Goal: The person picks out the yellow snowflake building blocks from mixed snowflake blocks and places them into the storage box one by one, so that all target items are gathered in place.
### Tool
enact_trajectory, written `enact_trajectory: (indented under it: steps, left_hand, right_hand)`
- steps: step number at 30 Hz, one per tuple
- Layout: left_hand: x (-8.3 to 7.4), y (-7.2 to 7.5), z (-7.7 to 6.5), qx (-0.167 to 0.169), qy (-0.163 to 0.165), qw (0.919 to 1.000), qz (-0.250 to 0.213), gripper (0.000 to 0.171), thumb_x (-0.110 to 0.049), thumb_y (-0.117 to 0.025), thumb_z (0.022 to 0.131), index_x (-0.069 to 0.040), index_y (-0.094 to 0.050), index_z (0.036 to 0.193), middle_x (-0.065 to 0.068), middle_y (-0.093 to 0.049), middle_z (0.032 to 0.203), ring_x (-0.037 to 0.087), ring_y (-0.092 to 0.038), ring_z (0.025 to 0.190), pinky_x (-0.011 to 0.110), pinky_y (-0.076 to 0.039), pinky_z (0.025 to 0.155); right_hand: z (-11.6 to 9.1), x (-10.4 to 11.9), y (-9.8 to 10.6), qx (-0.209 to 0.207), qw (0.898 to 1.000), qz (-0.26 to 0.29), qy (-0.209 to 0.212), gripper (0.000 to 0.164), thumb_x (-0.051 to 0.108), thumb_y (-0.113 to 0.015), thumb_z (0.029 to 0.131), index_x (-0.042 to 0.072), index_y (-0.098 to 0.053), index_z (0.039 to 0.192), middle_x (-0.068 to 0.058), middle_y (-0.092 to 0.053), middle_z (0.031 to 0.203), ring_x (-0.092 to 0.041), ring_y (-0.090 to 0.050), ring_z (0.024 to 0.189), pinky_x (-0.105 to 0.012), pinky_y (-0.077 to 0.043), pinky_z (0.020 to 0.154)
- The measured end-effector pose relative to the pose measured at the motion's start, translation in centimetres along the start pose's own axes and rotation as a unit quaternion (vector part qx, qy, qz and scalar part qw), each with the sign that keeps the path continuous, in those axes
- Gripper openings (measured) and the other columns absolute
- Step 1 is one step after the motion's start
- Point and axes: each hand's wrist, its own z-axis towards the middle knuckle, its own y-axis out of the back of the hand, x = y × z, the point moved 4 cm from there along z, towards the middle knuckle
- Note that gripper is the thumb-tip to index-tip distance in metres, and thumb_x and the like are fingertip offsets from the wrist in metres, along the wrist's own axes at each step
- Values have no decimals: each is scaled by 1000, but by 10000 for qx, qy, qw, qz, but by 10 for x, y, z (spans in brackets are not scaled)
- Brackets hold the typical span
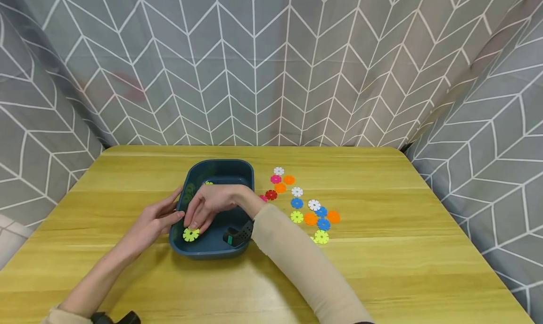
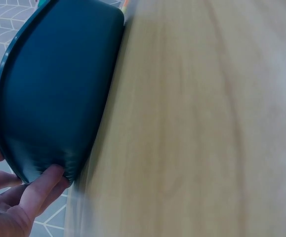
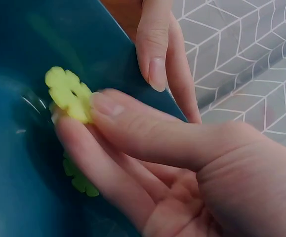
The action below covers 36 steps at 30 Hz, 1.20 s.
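A dark blue plastic bin (image 1: 212,255) stands on the table's left half. My left hand (image 1: 154,220) holds its left side, thumb over the rim and fingers along the outer wall (image 2: 59,89). Inside the bin, my right hand (image 1: 212,203) pinches a yellow notched plastic disc (image 1: 191,234) between thumb and fingers. The right wrist view shows the yellow disc (image 3: 68,94) tilted at the fingertips, near the bin wall. Another yellow disc (image 1: 209,183) shows at the bin's far end, partly hidden by the right hand.
Several loose discs lie right of the bin: white (image 1: 314,204), orange (image 1: 333,217), blue (image 1: 323,224), red (image 1: 271,195), pink (image 1: 275,178) and yellow (image 1: 321,236). Some overlap. A patterned grey curtain (image 1: 271,78) hangs behind the wooden table (image 1: 403,267) and along both sides.
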Motion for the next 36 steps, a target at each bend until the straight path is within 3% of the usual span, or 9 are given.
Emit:
enact_trajectory:
  steps: [4,10,27,36]
  left_hand:
    - [1,0,0,-4,-10,10000,80,66,-24,-52,105,-13,-18,161,32,-37,152,43,-53,128,23,-56,82]
    - [3,2,-1,-10,43,10000,62,67,-23,-51,105,-13,-17,161,33,-33,154,46,-48,132,21,-55,83]
    - [3,2,-1,-39,83,9998,185,67,-24,-51,105,-14,-17,161,32,-31,155,48,-43,135,30,-58,87]
    - [3,2,1,-4,107,9998,145,67,-25,-51,105,-15,-17,161,33,-31,155,48,-42,137,30,-57,89]
  right_hand:
    - [2,-2,-3,289,9995,113,-101,21,-11,-60,92,-11,-69,111,-15,-74,100,-22,-73,88,-40,-60,84]
    - [5,-3,-5,503,9985,107,-183,23,-13,-61,91,-11,-68,113,-17,-74,101,-24,-73,87,-40,-60,85]
    - [-5,1,-10,422,9984,-183,-318,15,-9,-65,90,-10,-71,103,-16,-76,95,-23,-74,86,-39,-61,82]
    - [2,-6,-5,474,9986,124,-204,18,-12,-65,88,-10,-71,105,-19,-75,99,-27,-74,92,-40,-60,86]
